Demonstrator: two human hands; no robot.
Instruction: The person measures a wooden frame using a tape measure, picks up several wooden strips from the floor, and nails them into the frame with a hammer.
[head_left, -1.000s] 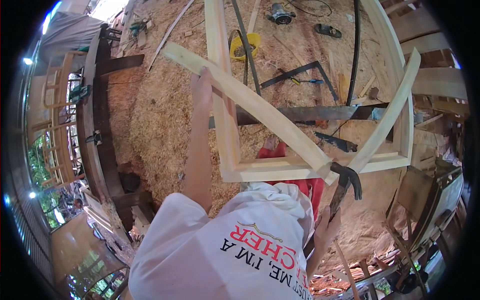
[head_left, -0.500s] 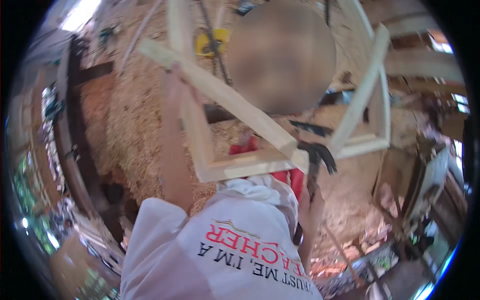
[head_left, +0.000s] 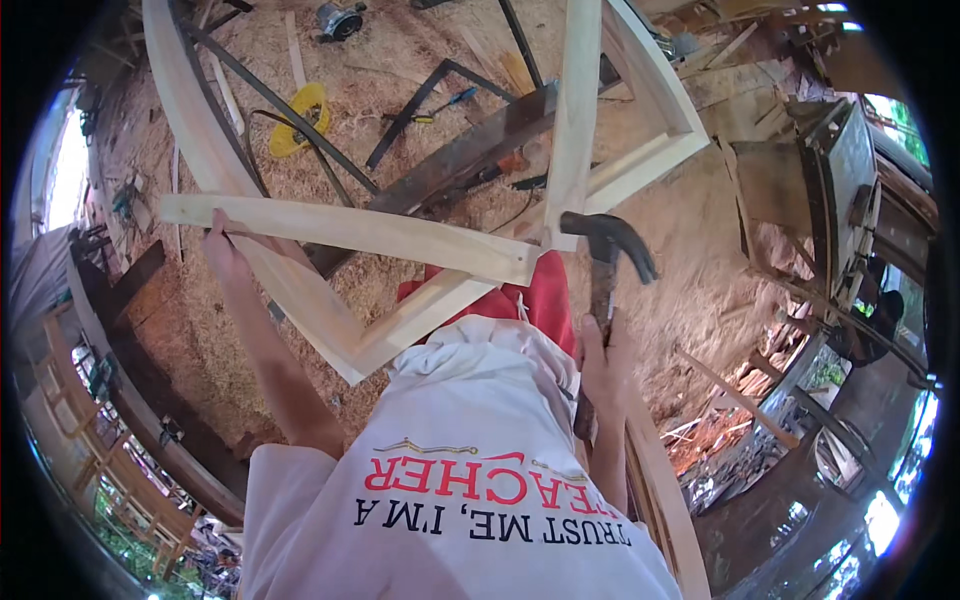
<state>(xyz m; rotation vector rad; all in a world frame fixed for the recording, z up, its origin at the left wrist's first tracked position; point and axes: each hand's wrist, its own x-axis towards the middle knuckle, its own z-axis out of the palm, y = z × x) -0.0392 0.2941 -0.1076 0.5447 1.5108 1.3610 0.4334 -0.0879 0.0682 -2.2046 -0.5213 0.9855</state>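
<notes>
My left hand (head_left: 228,252) grips the far left end of a pale wooden batten (head_left: 370,230), fingers closed around its edge. The batten slants across a wooden frame (head_left: 420,318) that lies in front of my lap, its right end resting near the frame's joint. My right hand (head_left: 604,370) is wrapped round the handle of a claw hammer (head_left: 612,245). The hammer's dark head is raised just right of the batten's end, apart from it. A second upright strip (head_left: 577,110) meets the frame at that same joint.
Sawdust and shavings cover the ground. Ahead lie a dark metal beam (head_left: 440,190), a black carpenter's square (head_left: 410,115), a yellow hard-hat-like object (head_left: 300,120) and a power tool (head_left: 340,22). Stacked boards (head_left: 840,190) stand at the right.
The view has swung, so the frame appears turned and the batten lies flatter. My left hand still holds the batten; the hammer head now shows farther from the batten's end.
</notes>
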